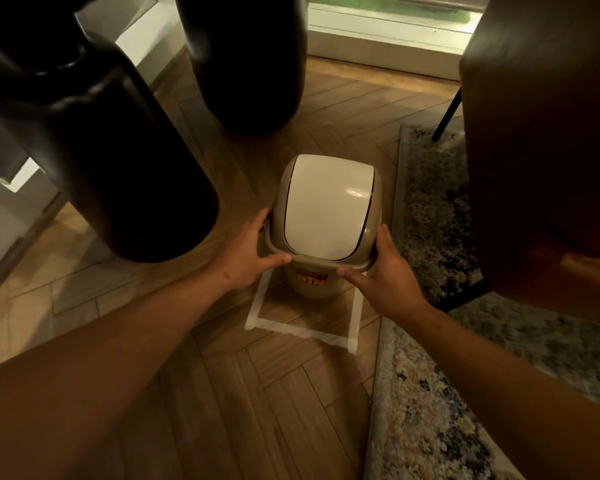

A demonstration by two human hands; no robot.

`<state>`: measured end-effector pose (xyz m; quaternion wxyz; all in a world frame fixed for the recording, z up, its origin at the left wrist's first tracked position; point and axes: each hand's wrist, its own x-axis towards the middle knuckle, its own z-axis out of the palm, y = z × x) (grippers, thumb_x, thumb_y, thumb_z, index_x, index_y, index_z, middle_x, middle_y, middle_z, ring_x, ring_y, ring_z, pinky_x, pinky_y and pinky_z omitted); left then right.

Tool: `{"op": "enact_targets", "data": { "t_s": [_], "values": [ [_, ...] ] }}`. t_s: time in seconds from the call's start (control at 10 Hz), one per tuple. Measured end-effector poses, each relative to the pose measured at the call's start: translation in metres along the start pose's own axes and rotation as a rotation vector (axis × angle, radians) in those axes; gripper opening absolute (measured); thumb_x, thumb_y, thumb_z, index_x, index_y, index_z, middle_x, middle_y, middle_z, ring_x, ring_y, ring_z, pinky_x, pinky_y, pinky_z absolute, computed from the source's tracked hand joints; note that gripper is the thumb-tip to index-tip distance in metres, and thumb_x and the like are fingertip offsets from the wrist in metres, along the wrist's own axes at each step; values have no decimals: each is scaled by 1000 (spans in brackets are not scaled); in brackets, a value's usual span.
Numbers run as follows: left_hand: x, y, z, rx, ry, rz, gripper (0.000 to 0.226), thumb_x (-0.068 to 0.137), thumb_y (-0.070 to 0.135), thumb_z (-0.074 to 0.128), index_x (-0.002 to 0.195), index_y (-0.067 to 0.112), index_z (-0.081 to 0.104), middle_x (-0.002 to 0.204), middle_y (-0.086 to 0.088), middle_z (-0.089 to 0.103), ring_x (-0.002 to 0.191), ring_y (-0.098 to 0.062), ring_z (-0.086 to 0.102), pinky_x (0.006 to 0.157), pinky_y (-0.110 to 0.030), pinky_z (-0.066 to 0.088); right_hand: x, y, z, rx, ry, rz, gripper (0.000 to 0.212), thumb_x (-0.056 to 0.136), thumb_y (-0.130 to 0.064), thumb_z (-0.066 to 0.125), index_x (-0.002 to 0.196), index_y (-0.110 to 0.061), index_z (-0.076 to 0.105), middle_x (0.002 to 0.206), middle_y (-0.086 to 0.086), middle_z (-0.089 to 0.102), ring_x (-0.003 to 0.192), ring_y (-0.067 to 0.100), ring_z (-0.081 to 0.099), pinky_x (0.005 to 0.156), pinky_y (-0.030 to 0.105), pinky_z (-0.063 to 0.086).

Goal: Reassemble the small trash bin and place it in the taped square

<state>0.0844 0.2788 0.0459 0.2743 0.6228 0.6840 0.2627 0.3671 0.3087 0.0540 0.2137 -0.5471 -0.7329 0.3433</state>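
Bin (321,237) assembled, white swing lid (328,206) on, sitting inside taped square (300,329) on wood floor (222,393). Left hand (248,259) and right hand (383,273) both grasping its rim.

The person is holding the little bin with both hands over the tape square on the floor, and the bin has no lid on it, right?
Not quite. The bin does have its lid on: the head view shows a white swing lid on top. The rest is right: the left hand and right hand hold it by the rim over the tape square on the floor.
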Motion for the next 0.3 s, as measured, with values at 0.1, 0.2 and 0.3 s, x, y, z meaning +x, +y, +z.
{"op": "enact_targets", "data": {
  "t_s": [0.1,0.2,0.3],
  "values": [
    [-1,2,-1,-5,-1,-2,102,71,55,80,152,39,20,152,5,43,135,-10,41,102,-29,36,0,-1,-1,11,7,7,102,78,-55,80,159,-28,24,165,0,33,150,21,37,112,49,44],
    [-6,6,-2,34,25,30,100,71,61,75,150,44,16,151,8,41,123,5,31,92,-17,29,-1,0,-1,35,1,8,103,77,-52,82,159,-26,24,165,1,29,152,21,33,114,50,41],
    [-11,15,-5,75,55,25,104,72,63,72,153,40,11,158,8,27,124,5,22,104,-24,23,-5,0,-4,28,2,27,108,78,-56,80,161,-24,19,167,2,22,155,20,25,119,49,36]
  ]
}}
